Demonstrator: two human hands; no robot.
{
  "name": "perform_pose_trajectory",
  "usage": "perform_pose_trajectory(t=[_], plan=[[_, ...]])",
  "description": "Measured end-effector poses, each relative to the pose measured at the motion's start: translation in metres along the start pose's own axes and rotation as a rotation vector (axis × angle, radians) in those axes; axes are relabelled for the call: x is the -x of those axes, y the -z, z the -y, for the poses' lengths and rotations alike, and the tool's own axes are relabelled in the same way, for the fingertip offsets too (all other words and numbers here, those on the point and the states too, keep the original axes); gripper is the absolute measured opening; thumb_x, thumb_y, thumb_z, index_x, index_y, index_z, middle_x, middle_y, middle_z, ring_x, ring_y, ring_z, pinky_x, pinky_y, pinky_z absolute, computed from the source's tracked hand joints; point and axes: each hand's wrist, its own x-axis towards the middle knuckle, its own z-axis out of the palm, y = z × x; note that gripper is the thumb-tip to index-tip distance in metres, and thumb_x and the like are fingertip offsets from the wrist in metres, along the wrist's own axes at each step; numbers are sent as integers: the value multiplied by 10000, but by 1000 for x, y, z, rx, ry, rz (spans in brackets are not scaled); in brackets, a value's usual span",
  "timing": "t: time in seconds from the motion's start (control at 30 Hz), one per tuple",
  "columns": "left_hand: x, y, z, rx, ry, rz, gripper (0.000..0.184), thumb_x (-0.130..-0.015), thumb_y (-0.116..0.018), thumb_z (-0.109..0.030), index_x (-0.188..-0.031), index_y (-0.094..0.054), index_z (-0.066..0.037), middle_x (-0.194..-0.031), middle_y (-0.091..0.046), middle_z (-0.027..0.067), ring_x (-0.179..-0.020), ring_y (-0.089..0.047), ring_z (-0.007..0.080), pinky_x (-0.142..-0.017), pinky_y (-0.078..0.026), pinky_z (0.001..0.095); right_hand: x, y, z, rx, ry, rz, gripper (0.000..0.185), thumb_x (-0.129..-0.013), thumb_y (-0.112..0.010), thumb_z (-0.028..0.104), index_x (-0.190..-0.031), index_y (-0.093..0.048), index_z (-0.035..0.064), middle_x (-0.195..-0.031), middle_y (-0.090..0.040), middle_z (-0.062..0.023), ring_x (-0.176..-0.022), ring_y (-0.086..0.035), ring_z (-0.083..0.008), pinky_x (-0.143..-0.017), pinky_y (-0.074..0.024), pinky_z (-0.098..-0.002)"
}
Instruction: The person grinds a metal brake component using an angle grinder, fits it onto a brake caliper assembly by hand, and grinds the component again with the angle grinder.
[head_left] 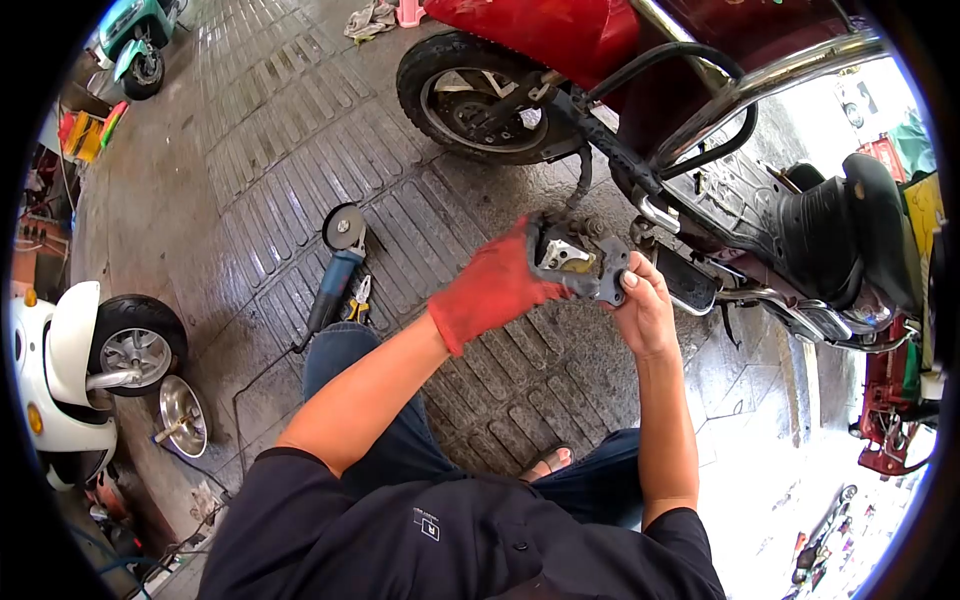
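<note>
My left hand (490, 283), in a red glove with dark fingers, is wrapped round the left side of a greasy metal mechanical part (570, 256). This part has a bright silver piece in its middle and a dark flat plate (612, 270) with holes on its right. My bare right hand (643, 308) pinches that plate, thumb on top. Both hands hold it up over the floor, in front of the red three-wheeler's front wheel (480, 108). Its exact kind is not clear, and the glove hides part of it.
An angle grinder (334, 265) and yellow-handled pliers (359, 299) lie on the ribbed floor (300, 150) to the left. A metal bowl (184, 416) sits beside a white scooter (70, 385). The three-wheeler's footboard and black seat (880, 235) stretch along the right.
</note>
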Motion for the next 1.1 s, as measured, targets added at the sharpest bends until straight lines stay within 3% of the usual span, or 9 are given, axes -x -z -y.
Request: perform_pose_trajectory(t=[0.07,0.13,0.17,0.2,0.4,0.87,0.93,1.07,1.1], plan=[[-1,1,2,-36,36,12,806,-664,-814,-260,-1316,-409,-15,-1150,-597,182,-1083,-578,297,-919,-445,369,1,2,1,14,-3,-2,122,-862,-598,138,-968,-574,83,-901,-621,-11,-757,-599,-117,-605,-472,-274],[-3,-1,11,12,-10,59,713,-708,-760,-371,-1246,-455,-16,-1124,-610,176,-1076,-579,325,-913,-451,388,0,-5,4,26,-5,-4,104,-863,-597,131,-952,-572,85,-909,-622,-12,-768,-604,-116,-614,-481,-281],[-4,-4,15,10,-10,60,713,-708,-760,-371,-1246,-455,-16,-1124,-610,176,-1076,-579,325,-913,-451,388,1,-11,6,56,2,-41,67,-862,-597,129,-883,-543,96,-825,-572,21,-704,-538,-78,-592,-430,-246],[-4,-6,16,10,-27,25,702,-706,-765,-360,-1237,-460,-17,-1111,-616,170,-1066,-585,320,-903,-456,386,2,-15,7,84,9,-79,98,-861,-597,127,-814,-513,107,-742,-522,53,-641,-473,-40,-570,-378,-212],[-5,-9,14,199,-34,51,629,-702,-784,-279,-1194,-481,-31,-1073,-634,135,-1020,-611,273,-862,-471,361,5,-18,13,286,67,-92,126,-852,-603,130,-782,-502,102,-703,-453,63,-628,-408,-31,-558,-329,-208],[-4,-10,13,187,45,96,589,-712,-773,-233,-1187,-494,-25,-1066,-635,124,-1007,-613,254,-866,-463,356,9,-25,22,412,59,-134,169,-860,-622,153,-750,-521,75,-655,-455,56,-589,-404,-33,-533,-321,-206],[-5,-12,23,215,-43,60,593,-711,-775,-243,-1185,-497,-18,-1065,-633,141,-1012,-611,271,-865,-460,363,9,-19,21,522,85,-128,167,-856,-629,173,-758,-535,75,-647,-461,58,-585,-417,-30,-528,-322,-200],[-5,-13,10,329,56,119,467,-797,-714,-244,-1159,-523,-19,-1014,-630,97,-908,-592,152,-796,-465,303,10,-21,28,386,53,-128,152,-863,-631,185,-781,-569,72,-669,-490,54,-586,-434,-31,-534,-346,-195],[-4,-14,8,304,-14,103,413,-853,-659,-268,-1153,-527,-17,-1000,-621,62,-874,-556,101,-764,-461,272,10,-19,29,384,45,-135,142,-866,-632,185,-789,-577,79,-684,-501,56,-587,-441,-30,-535,-358,-193]])
